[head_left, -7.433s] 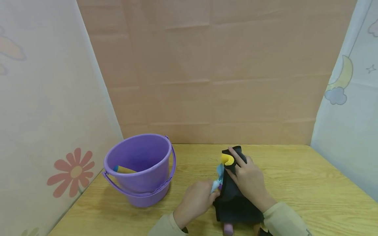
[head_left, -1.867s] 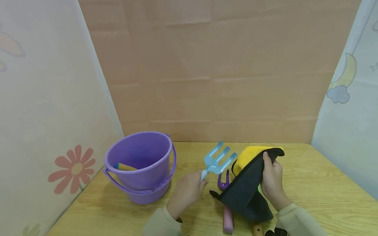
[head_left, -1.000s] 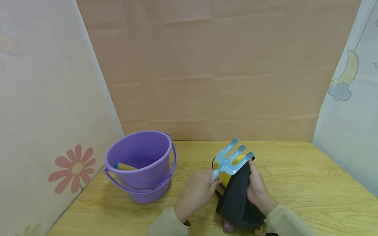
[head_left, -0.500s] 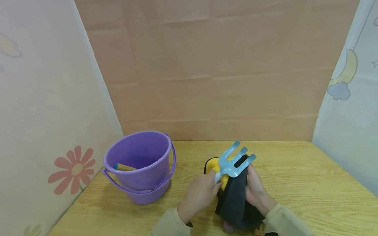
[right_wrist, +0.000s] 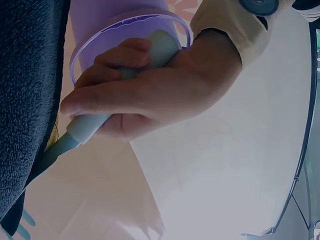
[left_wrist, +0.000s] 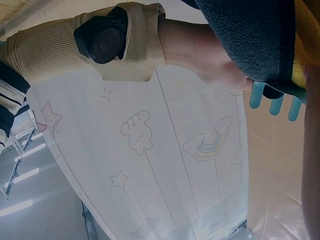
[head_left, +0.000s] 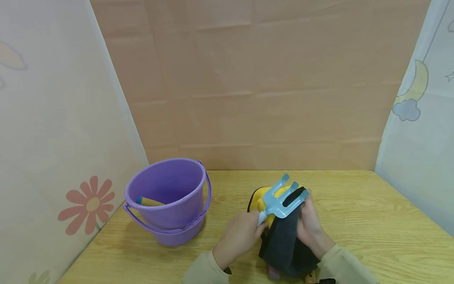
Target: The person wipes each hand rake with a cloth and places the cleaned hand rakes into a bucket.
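Note:
My left hand (head_left: 239, 236) grips the pale handle of a light blue three-pronged garden hand fork (head_left: 280, 203). Its fingers curl round that handle (right_wrist: 90, 127) in the right wrist view. A dark grey and yellow towelling cloth (head_left: 289, 244) with a black edge is in my right hand (head_left: 312, 227), which holds it from the right side. The fork's head lies over the cloth in the head view, with the prong tips close to the right fingers. In the left wrist view, the cloth (left_wrist: 250, 35) covers part of the right hand and the prongs show below it.
A purple bucket (head_left: 166, 219) stands on the left of the wooden table (head_left: 372, 221), a yellow handle with a blue end (head_left: 149, 201) inside it. From under the cloth peek a pinkish handle (head_left: 273, 273) and a wooden handle (head_left: 310, 277). A brown papered wall closes the back.
Earlier the fork sat low beside the folded cloth; it was lifted apart, uncovering a purple tool, then brought back over the cloth. Lately fork and right fingers shift slightly, and more yellow shows.

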`<act>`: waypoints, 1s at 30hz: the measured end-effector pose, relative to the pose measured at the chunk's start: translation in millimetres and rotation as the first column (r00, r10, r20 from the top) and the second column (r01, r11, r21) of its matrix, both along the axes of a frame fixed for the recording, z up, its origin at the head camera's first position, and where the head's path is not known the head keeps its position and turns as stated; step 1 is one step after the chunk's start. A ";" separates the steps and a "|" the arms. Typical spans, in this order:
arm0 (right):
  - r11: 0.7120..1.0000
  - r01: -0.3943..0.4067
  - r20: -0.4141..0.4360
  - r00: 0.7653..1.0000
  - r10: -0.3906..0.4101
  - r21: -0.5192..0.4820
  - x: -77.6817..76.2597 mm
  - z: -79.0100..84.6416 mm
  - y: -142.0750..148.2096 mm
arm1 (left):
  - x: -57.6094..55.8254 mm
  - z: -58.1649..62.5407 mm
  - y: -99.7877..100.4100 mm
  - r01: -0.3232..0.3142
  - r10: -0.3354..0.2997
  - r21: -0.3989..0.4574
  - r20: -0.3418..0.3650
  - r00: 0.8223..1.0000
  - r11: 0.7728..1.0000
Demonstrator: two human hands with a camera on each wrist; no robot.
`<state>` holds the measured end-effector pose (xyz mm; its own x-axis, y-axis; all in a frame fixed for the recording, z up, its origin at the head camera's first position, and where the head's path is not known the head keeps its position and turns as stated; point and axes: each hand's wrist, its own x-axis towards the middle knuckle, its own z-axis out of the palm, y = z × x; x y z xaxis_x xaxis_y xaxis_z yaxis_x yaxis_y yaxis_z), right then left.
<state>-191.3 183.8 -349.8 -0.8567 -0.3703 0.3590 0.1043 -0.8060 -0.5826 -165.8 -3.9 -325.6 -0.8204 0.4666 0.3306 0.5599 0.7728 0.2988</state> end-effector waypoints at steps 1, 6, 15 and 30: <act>0.999 0.026 0.005 1.000 -0.026 0.025 0.4 0.5 1.1 | 0.4 0.0 -0.1 -0.002 0.002 -0.009 0.004 1.000 1.000; 0.921 0.200 0.020 0.975 -0.219 0.333 -1.4 1.9 7.2 | 1.4 0.8 -1.2 0.005 -0.004 -0.017 0.036 0.999 1.000; 0.793 0.324 -0.040 0.934 -0.356 0.516 -7.2 4.1 9.6 | 2.4 0.6 -2.0 0.011 -0.009 -0.029 0.075 0.997 1.000; 0.699 0.430 -0.110 0.884 -0.454 0.571 -7.4 3.4 10.2 | 0.7 -2.2 -5.1 -0.002 0.003 -0.023 0.059 0.998 1.000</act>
